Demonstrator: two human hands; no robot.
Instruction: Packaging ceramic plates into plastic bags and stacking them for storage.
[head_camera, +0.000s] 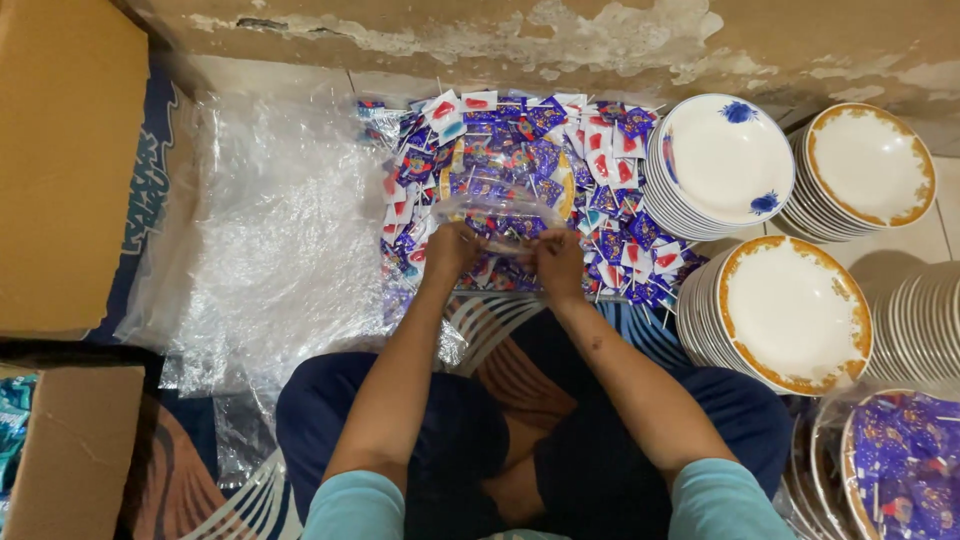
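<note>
From the head view, your left hand (450, 250) and right hand (558, 262) each pinch the rim of a clear plastic bag (497, 215), held open over a heap of small purple and white sachets (520, 150) on the floor. Right of the heap stand three full stacks of white plates (790, 310): one blue-flowered, two gold-rimmed. Two brown cardboard boxes (60, 160) sit on your left.

Stacks of white plates (722, 165), gold-rimmed plates (795, 315), bubble wrap (270, 230), cardboard box (65, 160)
</note>
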